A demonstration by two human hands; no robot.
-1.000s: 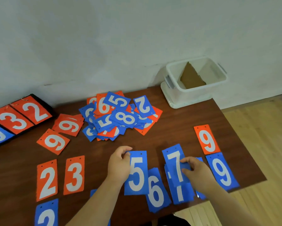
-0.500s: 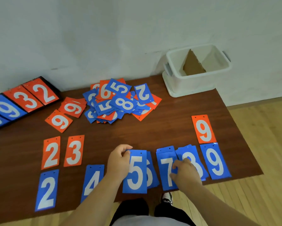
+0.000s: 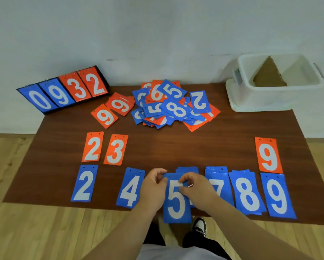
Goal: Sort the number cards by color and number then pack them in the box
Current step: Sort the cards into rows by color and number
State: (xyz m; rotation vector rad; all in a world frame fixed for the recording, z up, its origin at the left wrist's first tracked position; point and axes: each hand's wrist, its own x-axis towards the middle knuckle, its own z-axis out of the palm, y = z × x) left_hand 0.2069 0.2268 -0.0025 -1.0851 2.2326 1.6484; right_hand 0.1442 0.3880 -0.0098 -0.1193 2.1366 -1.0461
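A blue 5 card [image 3: 176,205] hangs over the table's near edge. My left hand [image 3: 153,188] pinches its top left corner and my right hand [image 3: 196,186] pinches its top right part. Another blue card [image 3: 187,169] lies mostly hidden beneath it. Along the near row lie blue 2 [image 3: 84,183], blue 4 [image 3: 129,188], a blue 7 stack [image 3: 218,182], a blue 8 stack [image 3: 246,192] and blue 9 [image 3: 276,196]. Orange 2 [image 3: 92,147], orange 3 [image 3: 116,150] and orange 9 [image 3: 268,155] lie behind them. A mixed pile [image 3: 173,106] sits at the back.
A white plastic box [image 3: 260,102] with cardboard inside stands at the back right corner. A black scoreboard flip stand [image 3: 63,91] showing 0 9 3 2 leans at the back left. Two loose orange 9 cards [image 3: 112,110] lie beside the pile. The brown table [image 3: 176,145] ends just before my feet.
My right hand left the blue 7 stack and moved left onto the blue 5 card, which both hands now pinch. The 7 and 8 stacks lie squared up.
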